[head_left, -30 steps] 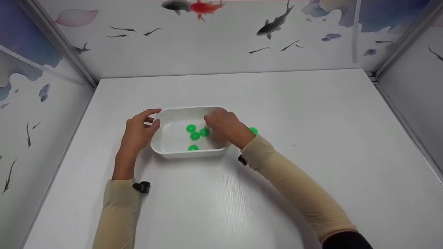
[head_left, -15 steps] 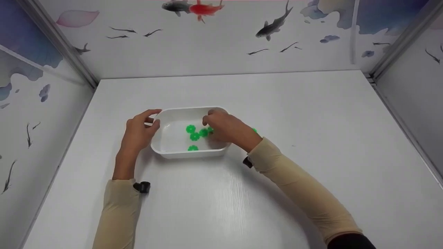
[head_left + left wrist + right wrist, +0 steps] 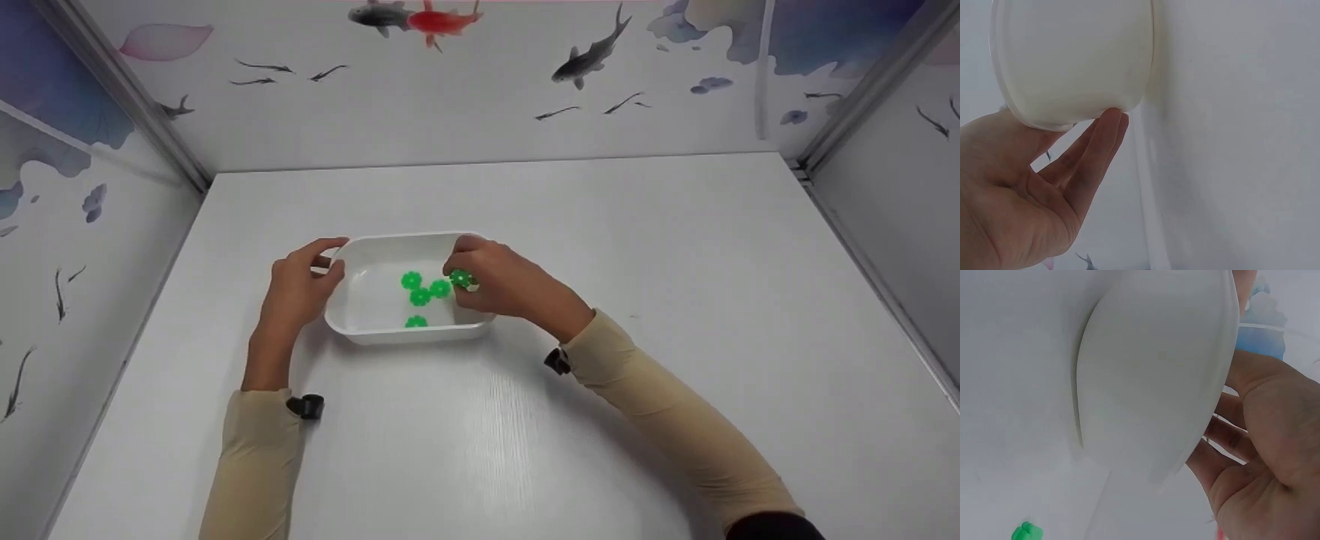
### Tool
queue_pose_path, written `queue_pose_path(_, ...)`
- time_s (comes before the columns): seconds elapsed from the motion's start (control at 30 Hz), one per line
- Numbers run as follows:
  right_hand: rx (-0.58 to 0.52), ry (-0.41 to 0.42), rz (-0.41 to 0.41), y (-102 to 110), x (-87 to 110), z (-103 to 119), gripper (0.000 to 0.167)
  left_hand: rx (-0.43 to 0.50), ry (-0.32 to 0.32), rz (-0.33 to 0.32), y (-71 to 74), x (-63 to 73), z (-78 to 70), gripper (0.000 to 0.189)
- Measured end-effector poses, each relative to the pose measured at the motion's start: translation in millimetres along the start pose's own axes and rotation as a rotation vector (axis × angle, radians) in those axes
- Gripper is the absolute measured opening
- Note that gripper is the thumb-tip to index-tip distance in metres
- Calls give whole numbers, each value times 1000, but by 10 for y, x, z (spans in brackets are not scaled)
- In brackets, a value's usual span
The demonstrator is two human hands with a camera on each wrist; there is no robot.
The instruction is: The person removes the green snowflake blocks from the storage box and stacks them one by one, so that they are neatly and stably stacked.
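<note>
A white rectangular tub (image 3: pixel 405 336) with rounded corners sits on the table. My left hand (image 3: pixel 298 286) grips its left end by the rim; in the left wrist view, fingers (image 3: pixel 1100 146) touch the outer wall. Over the tub's right end, my right hand (image 3: pixel 499 281) pinches a green flower-shaped piece (image 3: pixel 460 278) between thumb and fingers. Several similar pieces lie inside, including a left one (image 3: pixel 411 280), a middle one (image 3: pixel 420 296) and one near the front wall (image 3: pixel 416 322). In the right wrist view, the tub wall (image 3: pixel 1151 371) hides the held piece.
Another green piece (image 3: pixel 1027 531) lies on the table outside the tub's right end, seen in the right wrist view. White panels printed with fish, such as the back wall (image 3: pixel 450 112), enclose the white table (image 3: pixel 675 247) at the back and sides.
My right hand has turned and shifted slightly right, its wrist moving outward, and a green flower-shaped piece has come into sight between its fingers. The left hand and tub have stayed in place.
</note>
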State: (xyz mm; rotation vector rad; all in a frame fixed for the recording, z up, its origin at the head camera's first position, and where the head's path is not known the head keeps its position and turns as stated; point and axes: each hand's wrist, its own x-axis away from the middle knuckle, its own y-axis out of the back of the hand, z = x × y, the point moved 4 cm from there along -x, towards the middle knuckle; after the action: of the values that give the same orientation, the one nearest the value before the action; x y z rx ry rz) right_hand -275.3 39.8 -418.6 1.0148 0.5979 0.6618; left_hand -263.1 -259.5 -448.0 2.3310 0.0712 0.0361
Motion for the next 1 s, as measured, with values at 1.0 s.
queue_pose_path(1.0, -114, 133, -346, 193, 597, -230, 25, 2, 8, -11, -10, 0, 42, 44)
